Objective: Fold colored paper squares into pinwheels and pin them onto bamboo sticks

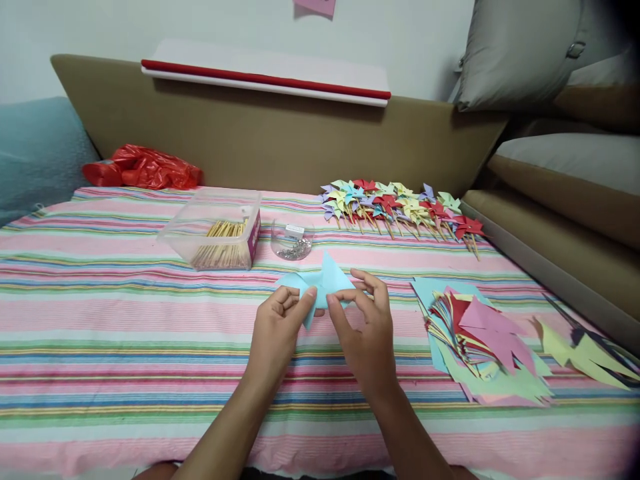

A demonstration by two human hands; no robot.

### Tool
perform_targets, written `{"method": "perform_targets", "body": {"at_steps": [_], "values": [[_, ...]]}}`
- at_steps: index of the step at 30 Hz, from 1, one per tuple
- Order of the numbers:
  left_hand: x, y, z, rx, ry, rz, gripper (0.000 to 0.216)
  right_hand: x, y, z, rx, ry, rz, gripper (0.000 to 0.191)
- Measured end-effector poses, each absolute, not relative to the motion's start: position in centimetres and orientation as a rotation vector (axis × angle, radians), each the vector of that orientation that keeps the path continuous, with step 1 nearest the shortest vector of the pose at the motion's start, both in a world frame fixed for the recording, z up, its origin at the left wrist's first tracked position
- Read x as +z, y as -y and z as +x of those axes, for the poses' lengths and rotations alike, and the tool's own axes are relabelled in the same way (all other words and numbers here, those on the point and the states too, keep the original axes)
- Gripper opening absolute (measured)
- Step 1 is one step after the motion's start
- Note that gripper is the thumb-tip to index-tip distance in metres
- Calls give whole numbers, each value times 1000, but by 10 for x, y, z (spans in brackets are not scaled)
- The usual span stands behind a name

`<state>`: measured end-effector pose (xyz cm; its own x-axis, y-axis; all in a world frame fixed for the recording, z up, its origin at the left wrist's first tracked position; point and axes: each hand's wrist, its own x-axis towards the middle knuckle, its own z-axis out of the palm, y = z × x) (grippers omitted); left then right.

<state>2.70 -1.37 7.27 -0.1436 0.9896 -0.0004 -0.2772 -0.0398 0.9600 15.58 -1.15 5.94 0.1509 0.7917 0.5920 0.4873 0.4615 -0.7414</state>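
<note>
Between my two hands is a light blue paper pinwheel [331,275], its corners folded in toward the middle and one point sticking up. My left hand [286,313] presses its thumb near the pinwheel's centre, with the fingers curled behind the paper. On the other side, my right hand [364,320] pinches the right part of the paper between thumb and fingers, the other fingers bent. Just beyond the hands stands a clear round container [292,241] of small metal pins. A clear plastic box [203,217] of thin wooden sticks [224,245] is to its left.
Several finished pinwheels on sticks [390,203] lie at the back right. Cut coloured paper sheets [493,333] are piled at right, beside yellow paper pieces [585,353] and dark scissors [595,337]. A red plastic bag [150,168] lies back left. Striped cloth [150,373] covers the surface.
</note>
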Motion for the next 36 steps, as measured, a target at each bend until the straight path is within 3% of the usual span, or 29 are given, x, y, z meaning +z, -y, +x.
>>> {"method": "perform_targets", "body": {"at_steps": [21,25,26,30,36], "values": [[67,11,26,1394,-1203,1060,38,59,9,151,477,1368,-1190,11],[71,9,17,1375,-1182,1158,34,64,7,160,820,1111,-1170,47],[72,8,15,1349,-1174,1200,33,66,7,163,962,1087,-1154,49],[77,8,7,1188,-1148,1395,32,73,9,174,1360,1182,-1032,31],[76,8,3,1105,-1114,1437,31,70,10,177,1358,1218,-1107,26]]}}
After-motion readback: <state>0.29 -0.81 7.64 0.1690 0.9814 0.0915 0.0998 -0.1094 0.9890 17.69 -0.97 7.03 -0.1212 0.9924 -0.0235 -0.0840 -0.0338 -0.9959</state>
